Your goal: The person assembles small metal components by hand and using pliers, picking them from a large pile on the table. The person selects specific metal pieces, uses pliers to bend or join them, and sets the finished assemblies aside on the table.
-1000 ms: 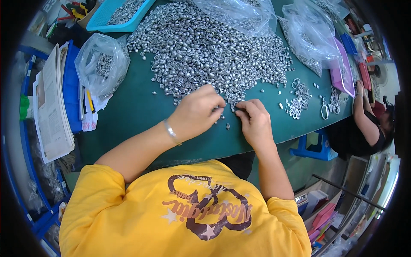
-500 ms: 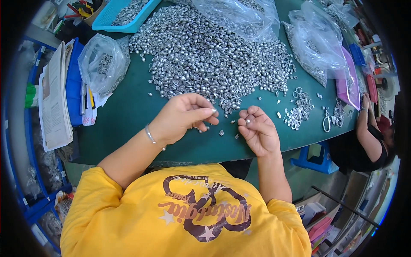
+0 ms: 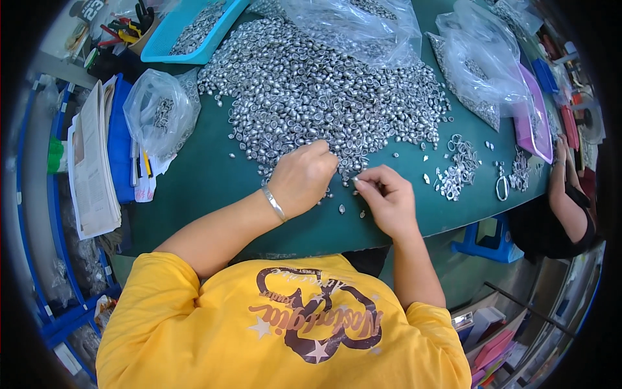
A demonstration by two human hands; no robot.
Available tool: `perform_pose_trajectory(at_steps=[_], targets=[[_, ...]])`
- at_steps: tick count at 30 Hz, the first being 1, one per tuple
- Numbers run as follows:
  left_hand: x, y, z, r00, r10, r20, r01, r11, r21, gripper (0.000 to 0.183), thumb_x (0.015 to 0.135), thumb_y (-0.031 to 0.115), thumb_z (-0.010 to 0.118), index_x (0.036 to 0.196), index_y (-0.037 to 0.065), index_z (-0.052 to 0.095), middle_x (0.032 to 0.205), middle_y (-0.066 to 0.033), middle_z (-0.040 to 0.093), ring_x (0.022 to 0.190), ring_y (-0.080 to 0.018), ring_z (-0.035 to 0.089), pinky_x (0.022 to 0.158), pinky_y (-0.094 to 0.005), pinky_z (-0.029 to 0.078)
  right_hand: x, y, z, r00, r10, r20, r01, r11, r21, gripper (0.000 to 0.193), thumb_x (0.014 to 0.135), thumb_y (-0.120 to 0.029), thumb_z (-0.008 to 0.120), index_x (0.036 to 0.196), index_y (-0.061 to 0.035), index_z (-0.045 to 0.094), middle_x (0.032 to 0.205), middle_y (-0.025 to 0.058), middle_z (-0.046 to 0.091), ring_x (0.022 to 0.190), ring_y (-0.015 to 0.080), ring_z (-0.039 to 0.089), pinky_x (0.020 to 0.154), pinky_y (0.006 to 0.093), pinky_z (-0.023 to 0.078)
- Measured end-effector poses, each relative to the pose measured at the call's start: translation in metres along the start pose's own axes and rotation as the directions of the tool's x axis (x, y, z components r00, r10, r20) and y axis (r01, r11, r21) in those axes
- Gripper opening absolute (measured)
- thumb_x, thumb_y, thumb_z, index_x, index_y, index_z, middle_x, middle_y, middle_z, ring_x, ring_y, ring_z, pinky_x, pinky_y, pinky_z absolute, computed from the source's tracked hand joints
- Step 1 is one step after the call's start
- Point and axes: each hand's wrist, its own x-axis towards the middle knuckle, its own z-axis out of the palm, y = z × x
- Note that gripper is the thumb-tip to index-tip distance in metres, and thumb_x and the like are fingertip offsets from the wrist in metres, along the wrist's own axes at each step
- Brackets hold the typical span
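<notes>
left hand (image 3: pixel 303 178) curled at near edge of metal pile (image 3: pixel 324 91), i can't tell its grip | right hand (image 3: pixel 391 202) apart, pinching small piece (image 3: pixel 355 179) | green tabletop (image 3: pixel 317 236) bare along front edge

The left hand (image 3: pixel 299 180) hides the ends of its fingers (image 3: pixel 328 162); the metal piece (image 3: pixel 356 179) at the right hand (image 3: pixel 387 200) is too small to identify; the far basket (image 3: pixel 170 58) is cut off.
</notes>
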Motion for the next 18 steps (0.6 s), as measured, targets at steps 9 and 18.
perform_pose_trajectory(at_steps=[9, 18], targets=[[-0.002, -0.001, -0.029, 0.840, -0.346, 0.418, 0.517, 0.277, -0.810, 0.005, 0.078, 0.003, 0.059, 0.083, 0.002, 0.058, 0.071, -0.0024, 0.053, 0.057, -0.0067, 0.047, 0.050, -0.0188, 0.039, 0.008, -0.011, 0.014, 0.993, -0.105, -0.052, 0.076, 0.916, -0.394, 0.012, 0.074, -0.015, 0.065, 0.075, -0.0031, 0.062, 0.069, 0.0122, 0.059, 0.060, 0.0259, 0.058, 0.054, 0.0335, 0.047], [-0.007, -0.027, -0.033, 0.907, -0.085, 0.412, 0.284, -0.599, -0.749, 0.010, 0.083, 0.009, 0.045, 0.081, 0.002, 0.051, 0.096, -0.0152, 0.055, 0.075, -0.0151, 0.058, 0.050, -0.0203, 0.045, 0.009, -0.004, -0.012, 0.963, 0.228, 0.142, -0.266, 0.747, 0.609, 0.003, 0.076, 0.000, 0.056, 0.077, -0.0014, 0.058, 0.061, 0.0001, 0.053, 0.048, 0.0047, 0.042, 0.043, 0.0186, 0.032]])
